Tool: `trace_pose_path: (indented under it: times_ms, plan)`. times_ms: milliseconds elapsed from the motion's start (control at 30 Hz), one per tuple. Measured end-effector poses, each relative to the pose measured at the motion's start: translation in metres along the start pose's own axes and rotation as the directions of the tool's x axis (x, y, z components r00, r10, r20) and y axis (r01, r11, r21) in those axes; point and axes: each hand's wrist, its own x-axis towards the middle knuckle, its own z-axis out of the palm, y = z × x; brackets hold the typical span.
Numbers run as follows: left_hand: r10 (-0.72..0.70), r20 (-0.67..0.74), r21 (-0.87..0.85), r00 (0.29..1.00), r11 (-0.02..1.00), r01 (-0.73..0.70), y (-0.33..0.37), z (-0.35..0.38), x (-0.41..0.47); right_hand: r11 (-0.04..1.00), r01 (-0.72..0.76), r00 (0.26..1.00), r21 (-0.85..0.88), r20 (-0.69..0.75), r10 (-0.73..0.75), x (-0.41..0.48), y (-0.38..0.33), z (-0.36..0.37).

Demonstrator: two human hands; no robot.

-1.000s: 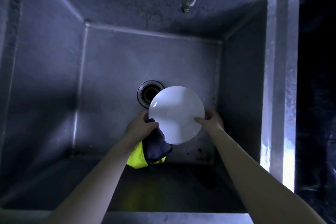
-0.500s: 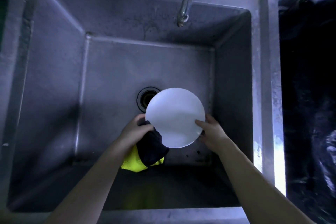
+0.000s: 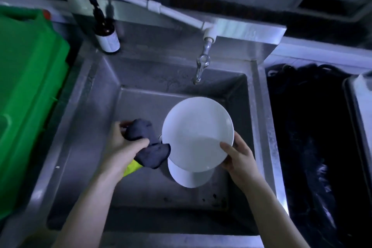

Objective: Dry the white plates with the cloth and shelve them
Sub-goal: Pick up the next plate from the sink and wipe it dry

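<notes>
Head view, dim and blue-tinted; fine detail is poor. Both forearms are cut off by the lower edge.

Right of the steel sink (image 3: pixel 84 127) lies a black mass (image 3: pixel 302 137); what it is cannot be made out. A green plastic container (image 3: pixel 30 86) at left is cut by the frame edge. The label on the brown bottle (image 3: pixel 107 36) on the sink's back rim is unreadable.

A second white plate (image 3: pixel 189 178) shows only as a crescent under the upper plate (image 3: pixel 197 133). Whether it lies on the sink floor or is held cannot be told.

The upper plate sits over the basin, below the tap (image 3: pixel 201 66), face up and tilted. The right hand (image 3: pixel 239 157) grips it at the near right rim, thumb on the upper face and fingers curled behind the edge, mostly hidden.

The left hand (image 3: pixel 120 145) is beside the plate's left edge, closed around a bunched dark blue cloth (image 3: pixel 151 153). A yellow part of the cloth shows below the wrist. The cloth's hanging end touches the plate's lower left rim; the hand itself is clear of the plate.
</notes>
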Motion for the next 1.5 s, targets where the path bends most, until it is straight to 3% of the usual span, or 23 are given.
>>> trace_pose_path:
  times_ms: [100, 133, 200, 267, 300, 400, 567, 700, 867, 933, 1067, 1300, 1433, 1500]
  plan:
    - [0.317, -0.150, 0.073, 0.937, 0.948, -0.309, 0.046, 0.003, -0.024, 0.999, 0.020, 0.999, 0.026, 0.029, -0.020, -0.020, -0.012, 0.014]
    - [0.424, -0.104, 0.109, 0.899, 0.904, -0.414, 0.059, 0.007, -0.035, 0.999, 0.027, 0.999, 0.036, 0.041, -0.029, -0.026, -0.015, 0.020]
    - [0.555, 0.153, 0.252, 0.817, 0.778, -0.576, 0.072, 0.018, -0.054, 0.997, 0.051, 0.995, 0.061, 0.083, -0.056, -0.039, -0.022, 0.031]
    - [0.544, 0.436, 0.507, 0.717, 0.510, -0.695, 0.071, 0.027, -0.063, 0.993, 0.091, 0.985, 0.080, 0.136, -0.102, -0.052, -0.030, 0.036]
    - [0.525, 0.490, 0.565, 0.696, 0.416, -0.712, 0.069, 0.029, -0.067, 0.990, 0.115, 0.980, 0.087, 0.153, -0.128, -0.058, -0.035, 0.035]
    - [0.555, 0.445, 0.595, 0.703, 0.403, -0.695, 0.071, 0.031, -0.091, 0.979, 0.162, 0.967, 0.125, 0.177, -0.183, -0.072, -0.048, 0.026]
    - [0.670, 0.543, 0.510, 0.507, 0.217, -0.832, 0.076, 0.062, -0.150, 0.954, 0.209, 0.947, 0.214, 0.201, -0.252, -0.091, -0.066, 0.021]
    - [0.625, 0.518, 0.564, 0.584, 0.265, -0.783, 0.102, 0.078, -0.145, 0.953, 0.218, 0.926, 0.211, 0.264, -0.270, -0.106, -0.081, 0.015]
    - [0.614, 0.342, 0.686, 0.711, 0.354, -0.635, 0.129, 0.067, -0.136, 0.944, 0.254, 0.909, 0.212, 0.280, -0.307, -0.121, -0.098, 0.005]
    - [0.632, 0.329, 0.685, 0.702, 0.352, -0.638, 0.129, 0.061, -0.146, 0.931, 0.263, 0.906, 0.255, 0.265, -0.329, -0.123, -0.109, 0.000]
    - [0.746, 0.373, 0.657, 0.552, 0.208, -0.725, 0.119, 0.066, -0.188, 0.908, 0.295, 0.896, 0.297, 0.245, -0.371, -0.122, -0.127, -0.006]
    - [0.621, 0.471, 0.608, 0.627, 0.286, -0.740, 0.157, 0.102, -0.186, 0.911, 0.228, 0.881, 0.344, 0.325, -0.343, -0.129, -0.111, 0.006]
    - [0.600, 0.476, 0.722, 0.643, 0.152, -0.675, 0.175, 0.102, -0.168, 0.913, 0.295, 0.863, 0.281, 0.332, -0.381, -0.130, -0.121, -0.001]
    - [0.630, 0.398, 0.760, 0.667, 0.181, -0.625, 0.175, 0.098, -0.169, 0.909, 0.351, 0.865, 0.224, 0.294, -0.407, -0.129, -0.133, -0.008]
